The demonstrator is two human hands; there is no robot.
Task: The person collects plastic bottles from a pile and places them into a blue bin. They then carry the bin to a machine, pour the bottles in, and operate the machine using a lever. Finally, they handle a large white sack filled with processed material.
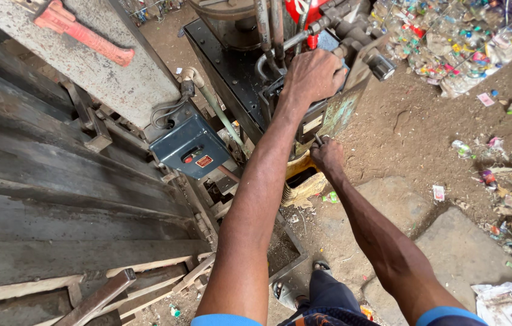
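Foreground: a person's blue-sleeved arms reach forward over dark shorts and a sandalled foot [321,265] on a dirt floor [413,133] paved in part with flat stone slabs [461,247].
Right hand: the right hand [327,156] is low, below the machine's control block, its grip closed around a thin metal lever [318,140] that juts from under the housing; only the lever's short end shows past the fingers.
Left hand: the left hand [313,77] is higher and farther, laid over the top of the valve block [328,108], its grip curled down on the block's upper fittings; what exactly lies under the palm cannot be told.
Machine: the valve block sits on a black hydraulic press [226,66] with grey hoses [263,30] running up from it and a round gauge [381,66] just to the right of the left hand.
Beside the hands: a straw broom head [302,188] lies just below the right hand, against the machine's base.
Left side: a blue-grey switch box [191,145] with a red button hangs on the grey steel frame [87,66], beside weathered wooden planks [57,199]; a red pipe wrench [81,31] rests on top of the frame.
Containers: at far right a large clear sack [455,36] is packed full with crushed plastic bottles and coloured caps.
Floor litter: loose bottles, wrappers and scraps [503,181] lie scattered along the right edge.
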